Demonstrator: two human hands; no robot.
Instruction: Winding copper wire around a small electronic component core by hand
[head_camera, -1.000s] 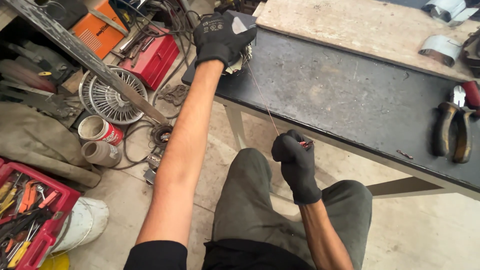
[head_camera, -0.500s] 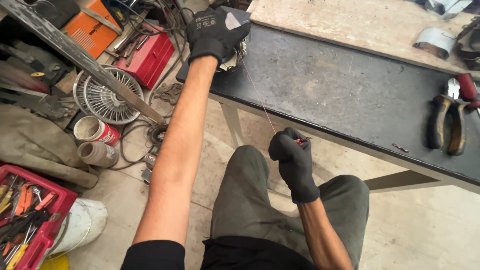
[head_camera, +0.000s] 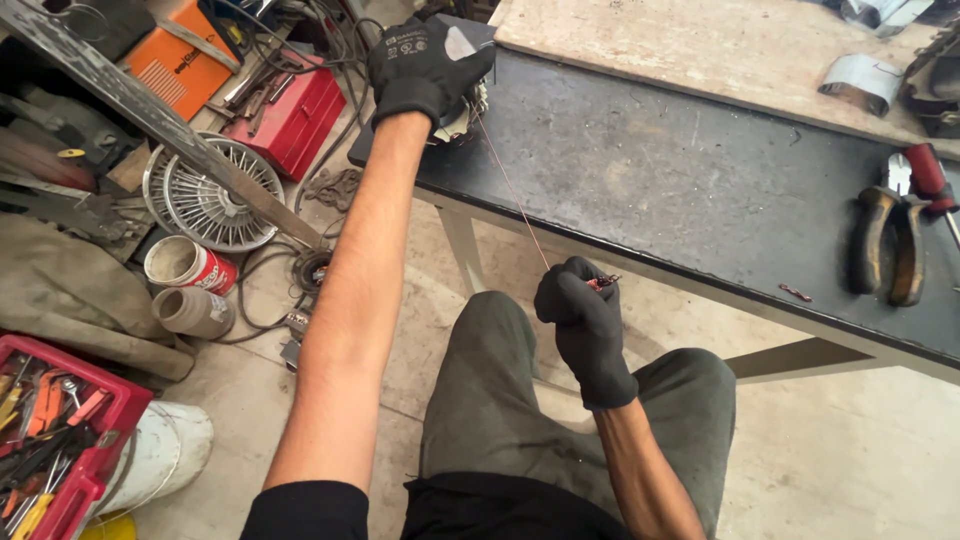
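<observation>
The dark table runs across the view, its near edge just above the person's knees. The left hand, gloved, presses a small part down at the table's far corner, its grip clamped on it, seemingly to anchor it. From there a thin wire runs taut over the edge to the right hand, whose grip is closed on its end. Pliers lie well apart to the right; bare tabletop lies between.
</observation>
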